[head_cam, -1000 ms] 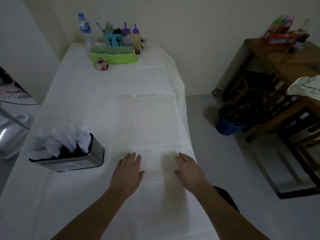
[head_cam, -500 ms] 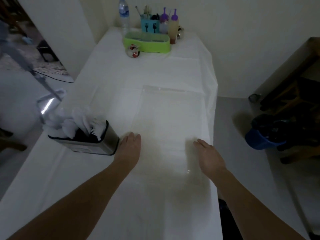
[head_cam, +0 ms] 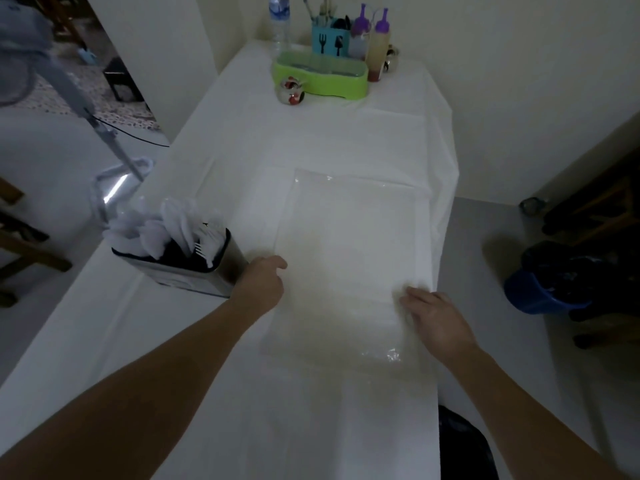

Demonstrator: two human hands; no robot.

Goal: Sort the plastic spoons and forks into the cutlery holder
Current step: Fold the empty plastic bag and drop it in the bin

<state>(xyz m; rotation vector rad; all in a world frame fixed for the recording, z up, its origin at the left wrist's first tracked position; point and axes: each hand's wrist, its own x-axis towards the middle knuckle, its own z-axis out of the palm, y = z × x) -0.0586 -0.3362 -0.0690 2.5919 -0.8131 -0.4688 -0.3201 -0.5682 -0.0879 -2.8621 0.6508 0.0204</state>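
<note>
A steel cutlery holder stands at the left of the white table, filled with white plastic spoons and white plastic forks. My left hand rests against the holder's right side, fingers curled, nothing seen in it. My right hand lies flat on a clear plastic sheet near the table's right edge, fingers spread and holding nothing.
At the far end stand a green tray, a blue utensil caddy, two purple-capped bottles, a water bottle and a small shiny pot. A blue bin sits on the floor at right, a lamp stand at left.
The view has swung left and closer. My left hand slid left from the sheet to the holder's side. My right hand moved towards the table's right edge.
</note>
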